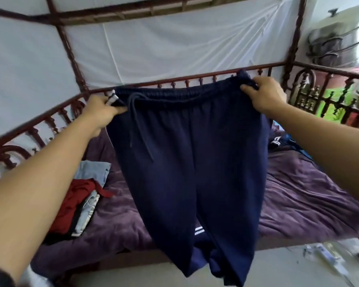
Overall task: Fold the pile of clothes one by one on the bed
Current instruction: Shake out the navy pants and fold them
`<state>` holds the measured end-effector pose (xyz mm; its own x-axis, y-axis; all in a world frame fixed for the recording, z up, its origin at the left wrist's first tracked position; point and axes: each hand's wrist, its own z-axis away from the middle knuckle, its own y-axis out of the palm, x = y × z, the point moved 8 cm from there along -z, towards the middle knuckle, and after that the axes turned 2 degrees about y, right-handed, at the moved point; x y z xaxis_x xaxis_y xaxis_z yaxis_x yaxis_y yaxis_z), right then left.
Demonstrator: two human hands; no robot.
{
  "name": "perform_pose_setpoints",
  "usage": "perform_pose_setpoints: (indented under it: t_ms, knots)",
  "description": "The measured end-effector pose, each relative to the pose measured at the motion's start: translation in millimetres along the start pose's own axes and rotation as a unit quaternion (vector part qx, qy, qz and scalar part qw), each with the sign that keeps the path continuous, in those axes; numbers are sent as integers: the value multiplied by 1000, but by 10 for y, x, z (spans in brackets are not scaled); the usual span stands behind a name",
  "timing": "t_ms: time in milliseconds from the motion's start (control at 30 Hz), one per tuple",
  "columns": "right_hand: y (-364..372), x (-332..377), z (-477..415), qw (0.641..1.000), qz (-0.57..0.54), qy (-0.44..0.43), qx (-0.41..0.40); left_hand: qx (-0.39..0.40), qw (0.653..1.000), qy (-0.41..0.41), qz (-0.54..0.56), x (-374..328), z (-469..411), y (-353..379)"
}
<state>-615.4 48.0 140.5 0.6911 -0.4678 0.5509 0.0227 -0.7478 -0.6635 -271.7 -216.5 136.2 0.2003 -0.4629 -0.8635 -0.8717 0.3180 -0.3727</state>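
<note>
A pair of navy blue jersey track trousers (191,162) hangs in the air above the near edge of the bed, held up by its elastic waistband with the legs dropping down toward the pale floor (278,272). The left hand (100,112) pinches the left end of the waistband, thumb lying across the near face of the cloth and fingers curled behind it, where a bit of white striping shows. The right hand (263,94) grips the right end in the same way, thumb in front and the fabric bunched in its curled fingers, so the waistband is stretched between the two hands and sags a little in the middle. A dark blue drawstring (137,125) dangles from the waistband near the left hand. Low on the trousers, between the two legs, short white stripes (198,230) show. Behind and below the trousers lies the crumpled purple blanket (298,199) that covers the bed. On its left part sits the pile of clothes: a dark red garment (71,206), a light blue cloth (93,170) behind it and a pale patterned piece (89,208) beside it. At the right, partly hidden by the trousers, lies a dark garment with white stripes (276,141). A dark red-brown wooden spindle rail (174,81) runs round the bed, with white sheeting (153,48) stretched behind it.
</note>
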Motion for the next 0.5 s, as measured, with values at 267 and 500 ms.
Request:
perform_pose_setpoints:
  t_ms: [267, 500]
  knots:
    - [1057, -563, -613, 996, -16, 84, 23, 9, 997, -35, -62, 1101, -949, 642]
    - [2474, -1235, -1386, 989, -22, 107, 103, 6, 989, -118, -89, 2158, -1836, 1505]
